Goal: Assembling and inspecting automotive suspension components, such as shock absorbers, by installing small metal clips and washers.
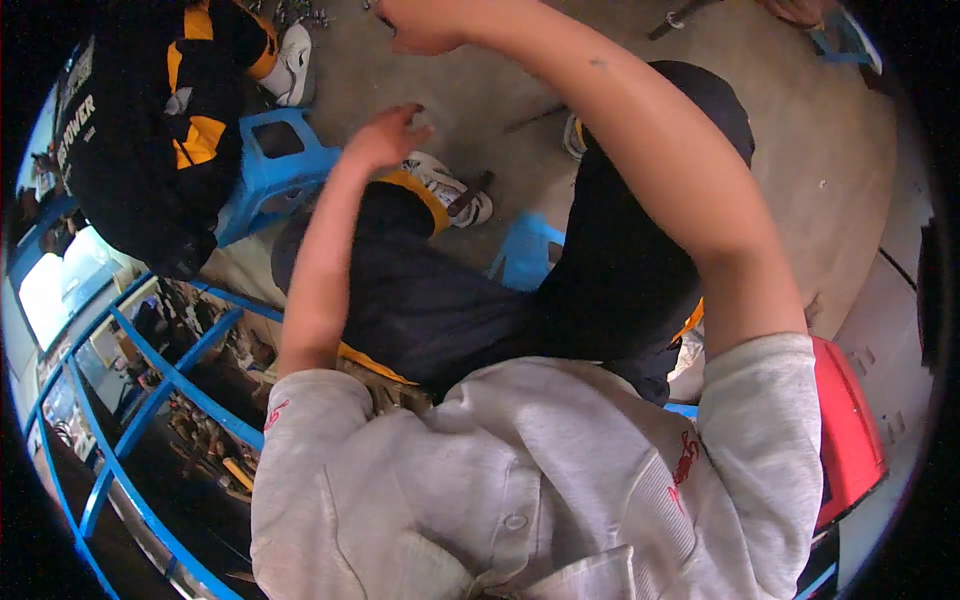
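My left hand hangs over the floor beside my shoe, its fingers apart and nothing visible in them. Across the top, my right arm reaches far to the left. At its end my right hand has curled fingers and is partly cut off by the upper edge; whatever they hold is hidden. Left of that hand, small metal pieces lie scattered on the floor. A dark brown bar-like piece lies by my shoe, closest to my left hand.
At the left a person in black and yellow clothes sits by a blue plastic stool. Another blue stool shows between my legs. Blue metal railings bend along the lower left. A red object stands at right; a dark tool lies far off.
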The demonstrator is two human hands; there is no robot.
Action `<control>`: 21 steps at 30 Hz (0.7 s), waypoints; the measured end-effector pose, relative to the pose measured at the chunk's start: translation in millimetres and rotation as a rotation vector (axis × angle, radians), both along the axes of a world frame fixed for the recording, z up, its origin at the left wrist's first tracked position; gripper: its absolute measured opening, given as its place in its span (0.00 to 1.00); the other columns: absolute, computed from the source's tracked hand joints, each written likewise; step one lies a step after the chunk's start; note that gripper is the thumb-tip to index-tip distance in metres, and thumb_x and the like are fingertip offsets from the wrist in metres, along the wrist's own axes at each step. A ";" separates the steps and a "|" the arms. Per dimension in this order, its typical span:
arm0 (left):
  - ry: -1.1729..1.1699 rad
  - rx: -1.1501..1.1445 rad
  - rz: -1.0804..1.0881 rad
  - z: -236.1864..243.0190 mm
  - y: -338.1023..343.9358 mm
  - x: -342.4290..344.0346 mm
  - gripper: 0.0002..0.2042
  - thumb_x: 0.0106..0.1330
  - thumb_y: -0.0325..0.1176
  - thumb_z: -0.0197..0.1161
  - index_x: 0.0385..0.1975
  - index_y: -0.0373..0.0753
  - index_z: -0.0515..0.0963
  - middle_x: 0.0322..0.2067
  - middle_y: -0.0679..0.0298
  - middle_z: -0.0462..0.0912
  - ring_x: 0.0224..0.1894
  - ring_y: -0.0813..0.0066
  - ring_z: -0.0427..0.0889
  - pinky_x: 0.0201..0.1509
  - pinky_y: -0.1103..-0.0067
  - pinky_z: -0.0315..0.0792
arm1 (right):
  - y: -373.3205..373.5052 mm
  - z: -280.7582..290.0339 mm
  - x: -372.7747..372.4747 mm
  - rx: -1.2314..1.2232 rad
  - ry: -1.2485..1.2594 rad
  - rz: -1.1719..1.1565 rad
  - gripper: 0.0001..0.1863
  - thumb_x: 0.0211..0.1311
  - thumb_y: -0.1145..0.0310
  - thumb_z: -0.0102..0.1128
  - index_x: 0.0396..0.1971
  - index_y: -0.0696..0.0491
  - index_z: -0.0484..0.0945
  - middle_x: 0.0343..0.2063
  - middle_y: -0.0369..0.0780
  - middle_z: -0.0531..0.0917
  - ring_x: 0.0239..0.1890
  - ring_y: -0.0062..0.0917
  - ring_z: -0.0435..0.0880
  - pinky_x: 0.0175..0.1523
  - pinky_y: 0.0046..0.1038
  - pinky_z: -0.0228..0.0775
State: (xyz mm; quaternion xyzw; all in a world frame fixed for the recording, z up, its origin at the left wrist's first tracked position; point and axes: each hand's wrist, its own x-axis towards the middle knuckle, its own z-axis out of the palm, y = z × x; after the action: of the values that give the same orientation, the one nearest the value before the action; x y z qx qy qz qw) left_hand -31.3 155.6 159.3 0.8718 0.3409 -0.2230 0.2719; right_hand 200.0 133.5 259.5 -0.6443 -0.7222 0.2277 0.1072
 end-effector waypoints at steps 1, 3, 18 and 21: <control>-0.003 0.005 -0.019 -12.2 -15.4 0.2 0.26 0.64 0.48 0.59 0.58 0.40 0.70 0.47 0.46 0.79 0.46 0.52 0.80 0.50 0.65 0.73 | 5.4 -12.2 -1.9 0.005 -0.003 -0.019 0.14 0.51 0.63 0.62 0.33 0.57 0.83 0.37 0.49 0.84 0.44 0.41 0.82 0.49 0.40 0.74; 0.091 0.132 -0.243 -28.3 -51.1 10.2 0.26 0.63 0.50 0.59 0.55 0.40 0.73 0.48 0.46 0.78 0.47 0.48 0.79 0.52 0.63 0.72 | 10.2 -35.4 4.2 -0.172 -0.130 0.136 0.16 0.50 0.59 0.61 0.36 0.53 0.83 0.38 0.46 0.84 0.40 0.40 0.83 0.45 0.39 0.75; -0.850 0.687 -0.830 333.5 -251.3 93.3 0.08 0.47 0.34 0.65 0.19 0.38 0.74 0.19 0.65 0.71 0.22 0.69 0.72 0.22 0.75 0.64 | -26.7 4.2 33.5 -0.064 0.006 0.001 0.28 0.55 0.51 0.60 0.50 0.55 0.76 0.45 0.49 0.81 0.48 0.42 0.80 0.54 0.36 0.71; -0.766 0.665 -0.871 359.3 -250.4 104.3 0.09 0.43 0.35 0.65 0.18 0.40 0.73 0.18 0.67 0.71 0.22 0.71 0.71 0.25 0.77 0.62 | -32.0 6.3 20.2 -0.154 0.002 0.033 0.27 0.55 0.52 0.60 0.50 0.56 0.76 0.44 0.50 0.82 0.49 0.43 0.79 0.53 0.36 0.71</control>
State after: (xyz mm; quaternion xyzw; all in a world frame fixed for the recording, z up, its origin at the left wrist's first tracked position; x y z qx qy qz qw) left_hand 73.0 -94.8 518.6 0.9848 -0.1124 0.1301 -0.0244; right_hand 220.3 101.4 265.8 -0.6385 -0.7129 0.2847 0.0542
